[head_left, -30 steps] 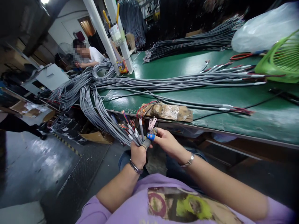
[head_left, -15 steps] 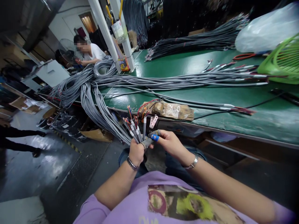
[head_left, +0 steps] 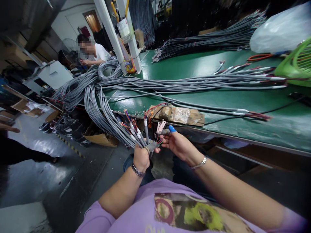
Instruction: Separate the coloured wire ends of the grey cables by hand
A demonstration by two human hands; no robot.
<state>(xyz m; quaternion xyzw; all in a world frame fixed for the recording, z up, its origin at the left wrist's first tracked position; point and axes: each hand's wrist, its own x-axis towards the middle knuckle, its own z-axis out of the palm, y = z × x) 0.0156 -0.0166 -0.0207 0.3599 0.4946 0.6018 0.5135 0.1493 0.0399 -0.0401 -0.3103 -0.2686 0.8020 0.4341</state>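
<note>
My left hand [head_left: 141,156] is closed round a bunch of grey cables [head_left: 136,137] whose stripped ends, with coloured wires, fan upward. These cables run left and up onto the green bench. My right hand [head_left: 178,144] sits just right of the bunch, fingers curled, a blue cap on its fingertip [head_left: 172,128]. It pinches a small pink clip-like tool [head_left: 160,126] beside the cable ends. Grey tape wraps one left finger.
The green bench [head_left: 194,69] carries long grey cable bundles [head_left: 194,85], a taped brown block [head_left: 181,115] at its front edge, a green basket [head_left: 295,63] and a plastic bag [head_left: 282,30]. Another person in white [head_left: 96,53] sits far left. Cardboard [head_left: 99,139] lies on the floor.
My right hand rose slightly and its blue-capped finger lifted away from the left thumb. The cable ends shifted a little; the view drifted right.
</note>
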